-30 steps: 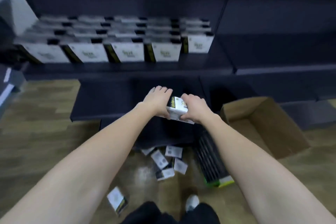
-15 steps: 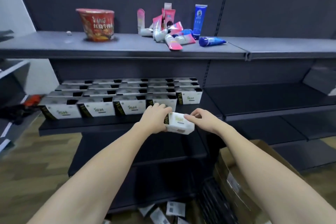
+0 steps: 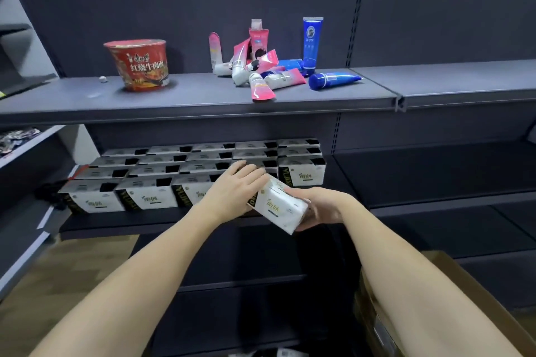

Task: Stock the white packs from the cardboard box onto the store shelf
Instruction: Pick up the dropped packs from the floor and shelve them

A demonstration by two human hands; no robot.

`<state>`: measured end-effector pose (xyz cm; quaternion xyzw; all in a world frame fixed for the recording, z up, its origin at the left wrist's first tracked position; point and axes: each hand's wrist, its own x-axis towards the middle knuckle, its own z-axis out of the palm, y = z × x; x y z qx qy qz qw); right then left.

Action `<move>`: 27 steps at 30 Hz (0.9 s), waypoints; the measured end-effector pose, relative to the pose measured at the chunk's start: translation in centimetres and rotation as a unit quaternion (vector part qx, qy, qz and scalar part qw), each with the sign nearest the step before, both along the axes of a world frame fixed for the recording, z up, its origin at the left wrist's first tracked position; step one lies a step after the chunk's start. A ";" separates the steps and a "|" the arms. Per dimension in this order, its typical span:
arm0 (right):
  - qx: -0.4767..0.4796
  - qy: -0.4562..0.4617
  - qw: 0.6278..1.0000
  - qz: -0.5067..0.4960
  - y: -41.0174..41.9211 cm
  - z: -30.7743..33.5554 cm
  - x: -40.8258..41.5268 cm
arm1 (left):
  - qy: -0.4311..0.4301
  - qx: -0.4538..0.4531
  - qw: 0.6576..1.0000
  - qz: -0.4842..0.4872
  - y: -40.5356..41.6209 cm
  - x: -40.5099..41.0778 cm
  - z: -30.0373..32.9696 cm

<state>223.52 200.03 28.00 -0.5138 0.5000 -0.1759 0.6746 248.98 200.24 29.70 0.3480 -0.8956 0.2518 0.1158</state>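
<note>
right hand (image 3: 319, 206): curled under and round the near end of a pack (image 3: 278, 204), gripping it from the right
left hand (image 3: 235, 190): fingers laid mostly straight over the pack's left end, steadying it; how the thumb lies I cannot tell
pack: white, tilted, held in the air between both hands, just in front of the middle shelf (image 3: 406, 200) edge, not yet set down
box (image 3: 452, 275): cardboard, bottom right, behind the right forearm; inside not visible, so I cannot tell how many packs remain
rows (image 3: 185, 171): white packs already standing on the middle shelf, several rows deep, front row facing out
gap: front row seems open where the hands cover it, left of the rightmost pack (image 3: 301, 172); likely slot for the held pack
top shelf (image 3: 203, 98): red noodle cup (image 3: 139, 65), pile of pink and blue tubes (image 3: 269, 66); not task items
progress: judged well along, most of the block filled; left to do is seat this pack, then whatever the box holds
right bay: middle shelf bare there
</note>
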 end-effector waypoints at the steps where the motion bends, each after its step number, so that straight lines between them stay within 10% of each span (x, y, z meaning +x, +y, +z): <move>1: -0.006 -0.010 1.000 -0.011 -0.6 -0.1 -0.4 | 0.006 0.013 0.999 0.040 -0.5 -0.2 0.1; 11: -0.112 0.065 0.985 -0.113 -7.1 -0.7 -6.7 | 0.017 0.147 0.954 0.262 -4.3 -3.7 -0.4; 27: -0.309 0.318 0.896 0.017 -13.2 -4.5 -9.3 | 0.017 0.223 0.929 0.296 -6.7 -8.3 -2.6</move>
